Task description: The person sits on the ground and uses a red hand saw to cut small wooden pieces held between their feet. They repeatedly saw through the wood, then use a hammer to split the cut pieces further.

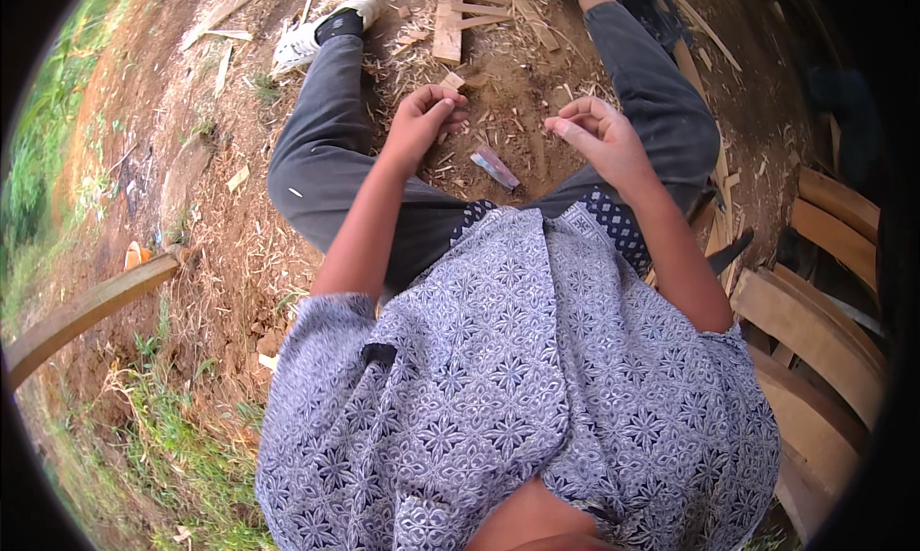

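Observation:
My left hand [428,122] is in the air between my spread legs, its fingers curled and the thumb pressed on the forefinger. Whatever it may pinch is too small to make out. Just beyond its knuckles shows a small pale wood block [452,81]; I cannot tell whether they touch. To the right, at about the same height, my right hand [602,139] has thumb and forefinger tips together, again with nothing I can name between them. Below and between the hands, a small crumpled pinkish-blue packet [494,167] lies on the dirt.
Ahead lies a flat board [448,29] with thin wood strips [482,9] beside it. Wood shavings litter the brown soil. Curved planks [815,326] are stacked at my right. A long wooden beam [91,311] and grass [182,455] are at my left.

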### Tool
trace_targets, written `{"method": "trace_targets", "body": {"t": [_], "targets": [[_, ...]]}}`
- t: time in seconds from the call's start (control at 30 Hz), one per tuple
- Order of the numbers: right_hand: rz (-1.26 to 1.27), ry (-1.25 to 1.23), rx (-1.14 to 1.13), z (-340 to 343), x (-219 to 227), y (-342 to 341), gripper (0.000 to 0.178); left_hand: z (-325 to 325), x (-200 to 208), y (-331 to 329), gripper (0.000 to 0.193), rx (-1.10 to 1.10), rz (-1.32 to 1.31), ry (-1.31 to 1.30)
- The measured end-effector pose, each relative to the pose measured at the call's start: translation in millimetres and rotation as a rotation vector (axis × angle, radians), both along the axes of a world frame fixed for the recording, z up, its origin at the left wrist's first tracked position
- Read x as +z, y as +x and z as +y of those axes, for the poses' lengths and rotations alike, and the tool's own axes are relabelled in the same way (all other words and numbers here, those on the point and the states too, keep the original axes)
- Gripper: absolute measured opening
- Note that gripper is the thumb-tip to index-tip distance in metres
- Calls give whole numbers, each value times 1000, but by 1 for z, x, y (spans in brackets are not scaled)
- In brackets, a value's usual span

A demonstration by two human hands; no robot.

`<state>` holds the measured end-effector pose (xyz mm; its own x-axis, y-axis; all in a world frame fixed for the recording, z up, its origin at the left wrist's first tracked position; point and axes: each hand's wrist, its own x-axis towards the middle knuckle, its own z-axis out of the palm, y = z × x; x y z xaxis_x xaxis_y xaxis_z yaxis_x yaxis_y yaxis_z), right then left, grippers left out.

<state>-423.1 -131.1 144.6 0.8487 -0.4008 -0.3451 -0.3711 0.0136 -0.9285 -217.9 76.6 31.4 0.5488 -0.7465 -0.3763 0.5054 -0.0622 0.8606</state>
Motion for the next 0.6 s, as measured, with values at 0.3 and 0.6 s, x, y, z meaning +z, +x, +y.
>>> {"method": "trace_targets", "body": {"t": [0.3,0.6], "targets": [[81,-69,-499,-50,11,-112,20,-60,-48,-8,32,-633,-1133,727],[354,-261,-957,-100,-31,-304,23,-82,-93,-24,24,-548,-1229,793]]}}
